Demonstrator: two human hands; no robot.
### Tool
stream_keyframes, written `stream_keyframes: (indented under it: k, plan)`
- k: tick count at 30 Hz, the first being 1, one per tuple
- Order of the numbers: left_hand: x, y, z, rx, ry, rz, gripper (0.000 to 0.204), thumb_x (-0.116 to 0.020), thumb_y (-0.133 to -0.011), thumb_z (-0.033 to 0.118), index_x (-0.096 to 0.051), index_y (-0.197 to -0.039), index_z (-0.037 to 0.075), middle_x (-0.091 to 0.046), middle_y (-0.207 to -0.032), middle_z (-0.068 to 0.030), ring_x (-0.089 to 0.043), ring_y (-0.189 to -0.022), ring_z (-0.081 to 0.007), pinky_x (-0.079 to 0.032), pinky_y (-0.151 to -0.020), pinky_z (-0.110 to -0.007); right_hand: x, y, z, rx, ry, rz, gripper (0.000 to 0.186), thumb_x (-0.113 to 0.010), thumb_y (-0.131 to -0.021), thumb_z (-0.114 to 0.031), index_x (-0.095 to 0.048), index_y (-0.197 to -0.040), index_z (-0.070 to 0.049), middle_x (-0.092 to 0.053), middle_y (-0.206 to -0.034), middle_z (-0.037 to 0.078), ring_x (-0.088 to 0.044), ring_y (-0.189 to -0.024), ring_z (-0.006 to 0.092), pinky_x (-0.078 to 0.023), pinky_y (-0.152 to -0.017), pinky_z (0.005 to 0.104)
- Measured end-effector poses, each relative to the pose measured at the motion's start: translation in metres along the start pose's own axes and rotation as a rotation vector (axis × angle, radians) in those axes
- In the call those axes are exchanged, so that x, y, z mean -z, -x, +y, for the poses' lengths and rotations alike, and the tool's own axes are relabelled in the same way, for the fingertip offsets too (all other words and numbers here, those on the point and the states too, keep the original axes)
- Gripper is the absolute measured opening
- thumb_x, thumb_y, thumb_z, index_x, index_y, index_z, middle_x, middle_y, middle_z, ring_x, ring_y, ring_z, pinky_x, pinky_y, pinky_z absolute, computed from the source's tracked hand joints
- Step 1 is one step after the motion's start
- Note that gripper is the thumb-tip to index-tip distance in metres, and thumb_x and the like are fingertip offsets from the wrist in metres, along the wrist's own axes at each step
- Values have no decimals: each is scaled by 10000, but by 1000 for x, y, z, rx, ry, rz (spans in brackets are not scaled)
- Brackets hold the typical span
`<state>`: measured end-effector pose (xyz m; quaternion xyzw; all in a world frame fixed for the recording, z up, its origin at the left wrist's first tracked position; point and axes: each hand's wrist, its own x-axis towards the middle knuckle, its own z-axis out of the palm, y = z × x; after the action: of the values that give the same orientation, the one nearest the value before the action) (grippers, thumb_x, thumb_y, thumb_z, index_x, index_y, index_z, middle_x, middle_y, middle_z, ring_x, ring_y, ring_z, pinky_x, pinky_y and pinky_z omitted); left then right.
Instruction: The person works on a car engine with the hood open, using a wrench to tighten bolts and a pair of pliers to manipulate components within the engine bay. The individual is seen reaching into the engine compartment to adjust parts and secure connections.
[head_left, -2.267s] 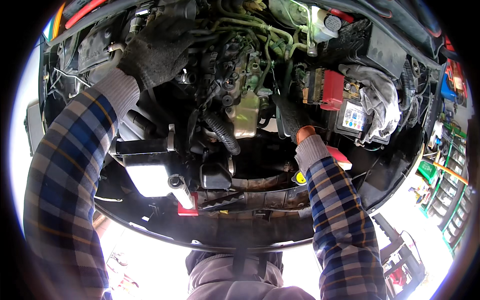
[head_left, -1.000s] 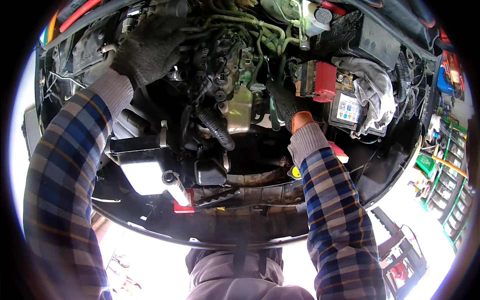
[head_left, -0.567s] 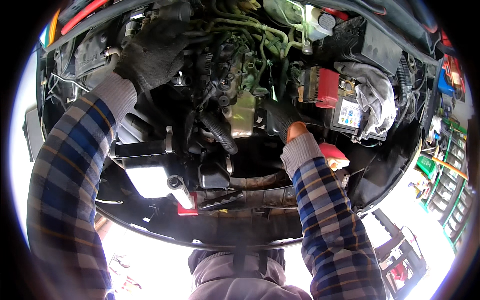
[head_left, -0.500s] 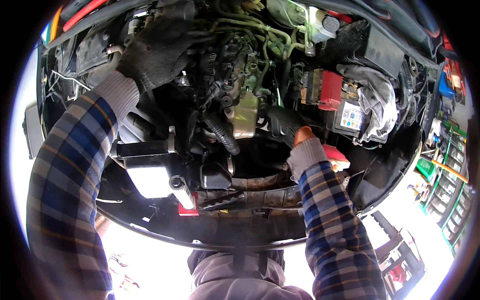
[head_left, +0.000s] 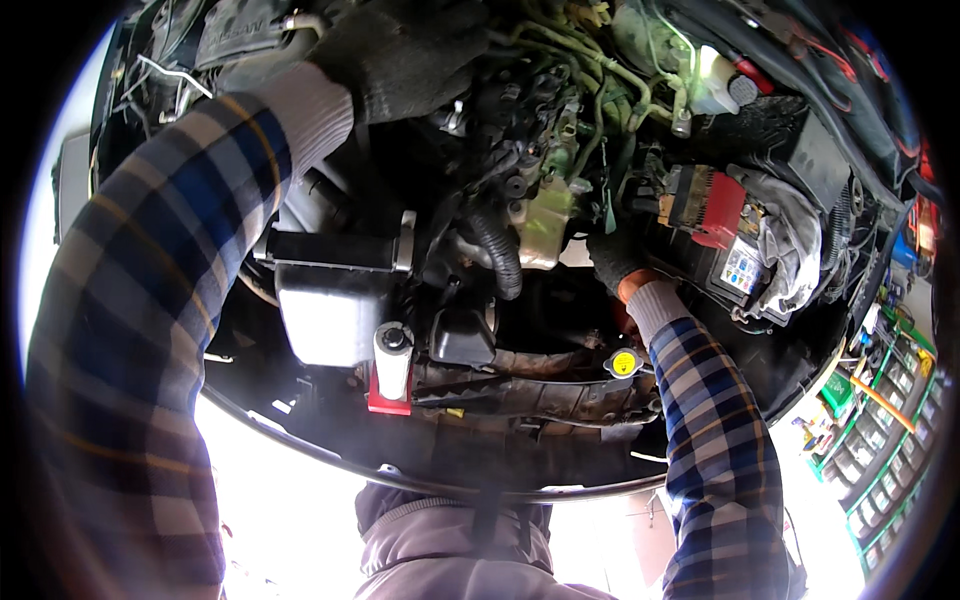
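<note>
Both my hands wear dark gloves and reach into a car's engine bay. My left hand [head_left: 415, 62] lies over the far left part of the engine [head_left: 535, 185], palm down. Its fingers stretch to the right, and I see nothing held in them. My right hand [head_left: 615, 262] reaches down between the engine and the battery [head_left: 738, 268]. The glove's cuff leaves a strip of bare wrist. Its fingertips go into shadow, so what they touch is hidden. Left of it are a pale, greenish-lit engine cover [head_left: 545, 228] and a black corrugated hose [head_left: 498, 262].
A red terminal cover [head_left: 718, 210] and a grey cloth [head_left: 790, 240] sit on the battery. Nearer me are a yellow-topped cap [head_left: 623, 363], a glossy black box [head_left: 335, 315] and a white cylinder [head_left: 393, 365] on a red base. A rack [head_left: 890, 450] stands outside at right.
The view has shifted, so the engine bay appears further right. My right hand has sunk deeper beside the engine, and the yellow-topped cap now shows. My left hand remains over the engine's far left.
</note>
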<state>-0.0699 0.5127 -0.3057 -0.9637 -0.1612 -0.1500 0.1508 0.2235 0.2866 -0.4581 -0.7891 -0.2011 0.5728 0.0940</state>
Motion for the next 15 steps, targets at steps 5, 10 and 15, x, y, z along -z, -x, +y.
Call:
stream_keyframes:
  k: [5, 10, 15]
  plan:
    - [11, 11, -3, 24, -34, -228, 344, -671, -749, 301, -748, -1038, 131, -685, -1085, -79, -614, -1114, -291, -461, -1042, -453, 3, -1, -11, -79, -135, -346, 170, -647, -949, -256, -669, -869, -108, -566, -678, 15, -568, -541, 165, -417, -464, 352]
    - [-6, -6, -6, -7, 89, -160, 453, -694, -726, 305, -739, -1136, 118, -688, -1099, -81, -616, -1111, -318, -460, -1068, -468, 23, -8, -4, 105, 190, -169, 200, -665, -927, -256, -622, -805, -104, -569, -649, 6, -548, -531, 151, -397, -440, 338]
    - [-2, 3, -13, 51, 89, -235, 620, -720, -810, 129, -590, -1408, 232, -645, -1278, -55, -602, -1206, -275, -479, -1067, -423, 2, 10, -43, 270, 384, -193, 283, -647, -949, -291, -641, -805, -47, -553, -617, -1, -541, -516, 172, -440, -477, 362]
